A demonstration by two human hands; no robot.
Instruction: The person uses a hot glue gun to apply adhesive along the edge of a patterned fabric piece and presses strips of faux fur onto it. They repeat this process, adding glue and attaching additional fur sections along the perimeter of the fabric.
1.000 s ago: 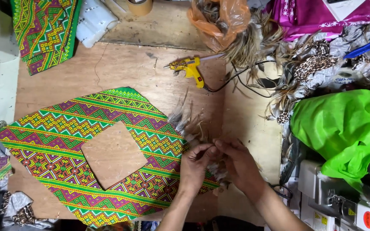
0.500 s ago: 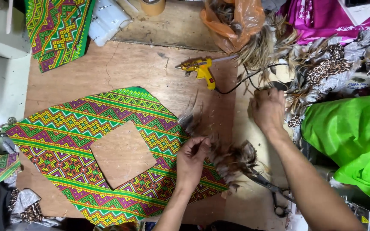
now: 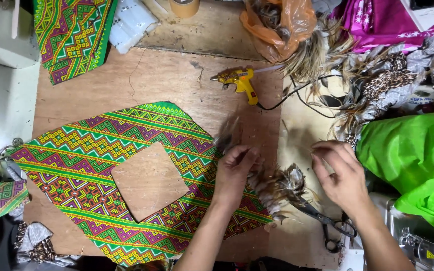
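My left hand (image 3: 234, 170) rests on the right edge of a green, pink and yellow patterned fabric piece (image 3: 86, 160) with a square hole in its middle. Its fingers pinch a blurred brown feather (image 3: 225, 134) that sticks up from them. Just right of it, a bunch of brown and white feathers (image 3: 280, 188) lies along the fabric's edge. My right hand (image 3: 340, 175) hovers to the right of the bunch with its fingers curled together. Whether it holds anything is unclear.
Black scissors (image 3: 330, 226) lie below my right hand. On the wooden board (image 3: 167, 80) behind lies a yellow glue gun (image 3: 239, 80) with a black cord. Orange bag of feathers (image 3: 277, 25), loose feathers, a bright green bag (image 3: 418, 155), and another patterned piece (image 3: 71, 35) sit around.
My right hand went up to the feather pile near the glue gun and has come back down beside the bunch. My left hand stayed on the fabric edge.
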